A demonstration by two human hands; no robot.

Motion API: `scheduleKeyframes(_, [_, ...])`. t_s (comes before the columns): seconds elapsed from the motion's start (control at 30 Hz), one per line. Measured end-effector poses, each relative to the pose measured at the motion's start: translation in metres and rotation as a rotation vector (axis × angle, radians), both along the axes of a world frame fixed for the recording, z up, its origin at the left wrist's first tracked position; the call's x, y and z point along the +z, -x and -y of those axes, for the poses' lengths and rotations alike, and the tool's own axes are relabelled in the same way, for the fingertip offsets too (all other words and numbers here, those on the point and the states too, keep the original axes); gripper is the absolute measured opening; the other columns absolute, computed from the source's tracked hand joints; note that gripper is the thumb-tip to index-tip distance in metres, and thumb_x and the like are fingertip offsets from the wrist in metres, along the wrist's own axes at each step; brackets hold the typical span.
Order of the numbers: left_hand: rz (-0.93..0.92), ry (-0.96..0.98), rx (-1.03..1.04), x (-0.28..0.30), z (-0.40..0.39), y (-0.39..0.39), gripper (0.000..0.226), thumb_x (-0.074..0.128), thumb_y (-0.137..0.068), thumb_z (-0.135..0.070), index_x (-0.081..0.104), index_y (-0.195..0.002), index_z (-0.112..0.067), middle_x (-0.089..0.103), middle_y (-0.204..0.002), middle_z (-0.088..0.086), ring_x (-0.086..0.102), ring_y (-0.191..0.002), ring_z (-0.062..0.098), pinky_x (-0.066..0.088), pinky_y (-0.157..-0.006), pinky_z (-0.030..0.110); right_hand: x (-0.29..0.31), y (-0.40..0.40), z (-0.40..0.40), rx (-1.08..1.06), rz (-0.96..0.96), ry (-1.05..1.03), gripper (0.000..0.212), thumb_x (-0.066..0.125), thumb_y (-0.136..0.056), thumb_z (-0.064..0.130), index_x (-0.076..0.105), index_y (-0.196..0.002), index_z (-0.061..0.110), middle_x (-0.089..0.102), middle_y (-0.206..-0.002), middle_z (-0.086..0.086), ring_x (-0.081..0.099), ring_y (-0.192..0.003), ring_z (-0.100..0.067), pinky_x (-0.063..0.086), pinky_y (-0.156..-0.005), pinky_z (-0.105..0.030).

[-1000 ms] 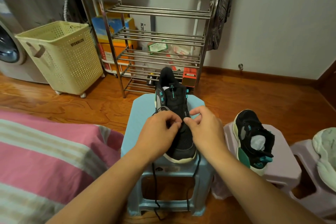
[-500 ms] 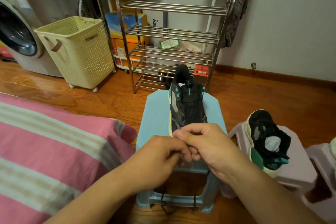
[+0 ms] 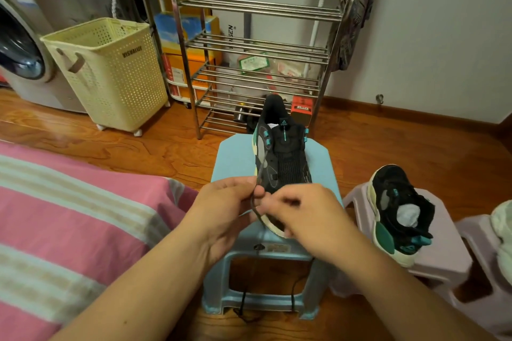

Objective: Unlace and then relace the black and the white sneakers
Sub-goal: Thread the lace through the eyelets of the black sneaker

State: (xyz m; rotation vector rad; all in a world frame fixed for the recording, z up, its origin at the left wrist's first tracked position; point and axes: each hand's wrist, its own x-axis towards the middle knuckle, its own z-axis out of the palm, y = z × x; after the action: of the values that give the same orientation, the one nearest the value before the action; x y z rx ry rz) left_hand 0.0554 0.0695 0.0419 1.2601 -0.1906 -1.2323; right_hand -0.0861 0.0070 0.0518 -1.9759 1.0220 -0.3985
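The black sneaker (image 3: 282, 163) stands on the blue stool (image 3: 238, 152), toe toward the near edge. The left hand (image 3: 224, 210) pinches the black lace (image 3: 256, 202) between thumb and fingers just beside the toe. The right hand (image 3: 307, 210), fingers curled, covers the toe; whether it grips the lace cannot be determined. A second black sneaker (image 3: 401, 210) rests on the pink stool (image 3: 443, 255) at right.

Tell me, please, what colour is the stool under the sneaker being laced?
Light blue; the stool shows clearly in the head view.
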Motion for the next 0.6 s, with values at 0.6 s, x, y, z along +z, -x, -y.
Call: scheduleKeyframes(0.6, [0.241, -0.078, -0.094, -0.016, 0.007, 0.003, 0.014, 0.059, -0.102, -0.014, 0.063, -0.093, -0.005, 0.064, -0.08, 0.013, 0.066, -0.067, 0.02, 0.059, -0.06, 0.033, -0.017, 0.009, 0.064, -0.314, -0.181, 0.261, 0.02, 0.067, -0.095, 0.029, 0.061, -0.077, 0.024, 0.059, -0.071, 0.01, 0.052, -0.067, -0.003, 0.034, -0.053, -0.021])
